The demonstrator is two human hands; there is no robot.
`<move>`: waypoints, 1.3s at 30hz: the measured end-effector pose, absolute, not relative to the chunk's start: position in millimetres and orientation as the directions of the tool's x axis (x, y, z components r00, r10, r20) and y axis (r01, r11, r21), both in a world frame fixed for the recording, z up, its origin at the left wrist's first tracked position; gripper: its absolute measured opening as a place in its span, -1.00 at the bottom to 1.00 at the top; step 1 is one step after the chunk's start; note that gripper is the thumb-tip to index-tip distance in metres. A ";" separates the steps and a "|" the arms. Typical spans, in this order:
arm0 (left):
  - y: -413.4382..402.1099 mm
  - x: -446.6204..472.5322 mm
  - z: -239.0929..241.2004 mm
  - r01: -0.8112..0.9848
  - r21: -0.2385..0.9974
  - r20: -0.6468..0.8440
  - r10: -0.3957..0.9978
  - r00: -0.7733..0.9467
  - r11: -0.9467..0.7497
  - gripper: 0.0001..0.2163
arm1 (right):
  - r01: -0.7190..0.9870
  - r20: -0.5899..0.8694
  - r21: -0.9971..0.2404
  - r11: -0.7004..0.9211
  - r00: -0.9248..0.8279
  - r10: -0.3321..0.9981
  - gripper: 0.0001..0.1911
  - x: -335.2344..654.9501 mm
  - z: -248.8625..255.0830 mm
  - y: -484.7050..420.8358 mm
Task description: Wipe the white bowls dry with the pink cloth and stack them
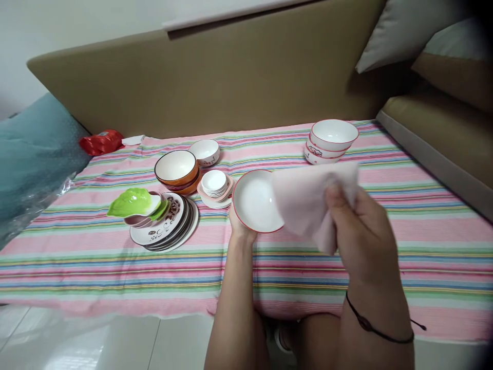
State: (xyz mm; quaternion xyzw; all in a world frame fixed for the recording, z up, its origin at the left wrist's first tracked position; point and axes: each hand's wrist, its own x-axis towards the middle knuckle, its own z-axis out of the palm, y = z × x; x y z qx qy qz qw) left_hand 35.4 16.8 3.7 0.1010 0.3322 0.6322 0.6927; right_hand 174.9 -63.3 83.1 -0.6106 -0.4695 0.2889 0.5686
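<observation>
My left hand (241, 228) grips the lower left rim of a white bowl with a red rim (252, 201), tilted so its inside faces me. My right hand (360, 234) is closed on a pale pink cloth (308, 203) that hangs over the bowl's right edge. Both are held above a bed covered by a pink striped sheet (96, 257).
On the sheet lie a stack of patterned plates (175, 226) with a green leaf-shaped dish (133, 202), orange bowls (177, 170), a small white bowl (205, 151), small white saucers (214, 183) and stacked red-rimmed bowls (331, 140). A red packet (100, 141) lies far left. The headboard (231, 77) stands behind.
</observation>
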 end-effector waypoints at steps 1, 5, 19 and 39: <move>15.0 36.5 3.7 -0.810 0.561 -0.316 0.948 -0.021 0.169 -0.69 | 0.358 0.271 -0.930 0.085 0.510 0.816 -0.65 176.5 80.2 -60.9; 11.4 42.1 0.8 -0.797 0.571 -0.315 0.949 0.007 0.196 -0.73 | 0.640 0.499 -0.766 0.064 0.529 0.687 -0.68 171.9 57.9 -44.9; 15.2 41.5 3.8 -0.826 0.549 -0.286 0.957 -0.041 0.128 -0.66 | 0.668 0.455 -0.632 0.392 -0.088 0.886 -0.51 160.9 25.1 -23.0; 6.4 49.9 6.0 -0.858 0.439 -0.310 0.941 0.133 0.266 -0.65 | 0.761 0.372 -0.619 0.195 0.065 0.926 -0.61 124.0 20.8 -23.9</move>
